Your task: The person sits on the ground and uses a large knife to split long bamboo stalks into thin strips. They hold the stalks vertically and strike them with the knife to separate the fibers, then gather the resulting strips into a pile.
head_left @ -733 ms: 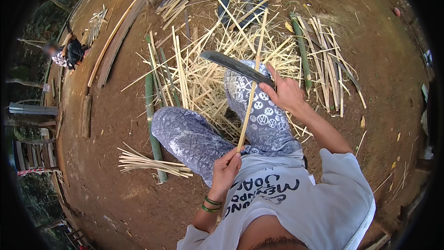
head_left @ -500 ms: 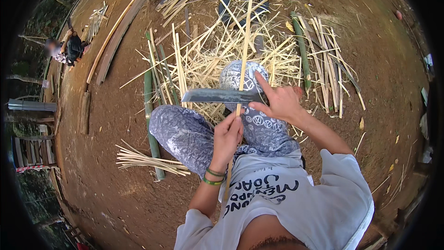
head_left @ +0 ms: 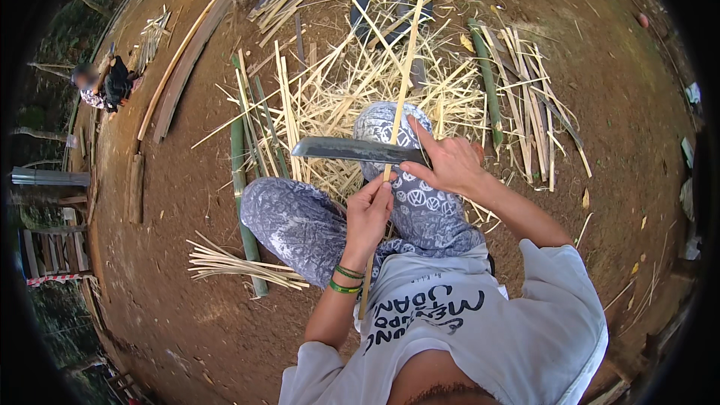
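My left hand (head_left: 370, 208) pinches a long, pale bamboo strip (head_left: 410, 56) that runs from beside my shirt, over my raised knee and away from me. Across the strip lies a wide-bladed machete (head_left: 341, 149), its blade tip pointing left. My right hand (head_left: 452, 167) is closed round its handle end, index finger stretched forward over the knee and thumb toward the strip. Most of the handle is hidden under that hand. Blade and strip cross just ahead of my left fingertips, above the patterned trousers (head_left: 292, 217).
Pale shavings (head_left: 322, 116) heap up ahead of my knees. Green bamboo poles lie left (head_left: 238, 157) and right (head_left: 491, 90). Cut strips (head_left: 244, 264) rest by my left knee, more slats (head_left: 536, 112) at right. Beyond are a black ring (head_left: 358, 19) and, far left, another person (head_left: 116, 82).
The strip's far end has swung a little to the right. The machete's blade tip has risen slightly in the picture, so the blade slants more. Both hands keep their grips.
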A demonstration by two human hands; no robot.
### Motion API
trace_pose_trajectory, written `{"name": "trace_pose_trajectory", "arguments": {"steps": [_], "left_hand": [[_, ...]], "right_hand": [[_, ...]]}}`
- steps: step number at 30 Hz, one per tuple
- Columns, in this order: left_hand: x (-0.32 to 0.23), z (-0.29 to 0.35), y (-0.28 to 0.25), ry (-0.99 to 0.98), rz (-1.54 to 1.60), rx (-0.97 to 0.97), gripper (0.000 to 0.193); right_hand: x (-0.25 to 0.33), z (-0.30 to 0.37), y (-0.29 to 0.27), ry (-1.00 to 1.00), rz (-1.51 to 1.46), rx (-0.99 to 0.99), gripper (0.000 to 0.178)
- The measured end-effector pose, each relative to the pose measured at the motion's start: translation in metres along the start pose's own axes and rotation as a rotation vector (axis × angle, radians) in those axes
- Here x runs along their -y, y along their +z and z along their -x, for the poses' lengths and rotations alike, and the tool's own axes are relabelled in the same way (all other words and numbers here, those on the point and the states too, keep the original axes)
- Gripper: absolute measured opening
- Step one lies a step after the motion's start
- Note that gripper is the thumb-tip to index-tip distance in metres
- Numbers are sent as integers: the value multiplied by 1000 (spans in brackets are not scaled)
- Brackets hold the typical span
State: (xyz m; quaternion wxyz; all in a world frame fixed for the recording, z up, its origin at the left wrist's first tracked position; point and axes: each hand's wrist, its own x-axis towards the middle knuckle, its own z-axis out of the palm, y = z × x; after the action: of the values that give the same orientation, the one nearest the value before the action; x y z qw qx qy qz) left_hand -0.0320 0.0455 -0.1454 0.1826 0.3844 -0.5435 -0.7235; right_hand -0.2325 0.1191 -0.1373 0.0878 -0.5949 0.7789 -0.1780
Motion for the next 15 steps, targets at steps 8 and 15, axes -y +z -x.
{"name": "trace_pose_trajectory", "arguments": {"steps": [8,15], "left_hand": [[9,8,-2,51,-93,-12,30],[15,32,-11,33,-93,-2,32]], "right_hand": [[-2,3,5,-17,35,-43,92],[3,8,9,-17,2,-80,94]]}}
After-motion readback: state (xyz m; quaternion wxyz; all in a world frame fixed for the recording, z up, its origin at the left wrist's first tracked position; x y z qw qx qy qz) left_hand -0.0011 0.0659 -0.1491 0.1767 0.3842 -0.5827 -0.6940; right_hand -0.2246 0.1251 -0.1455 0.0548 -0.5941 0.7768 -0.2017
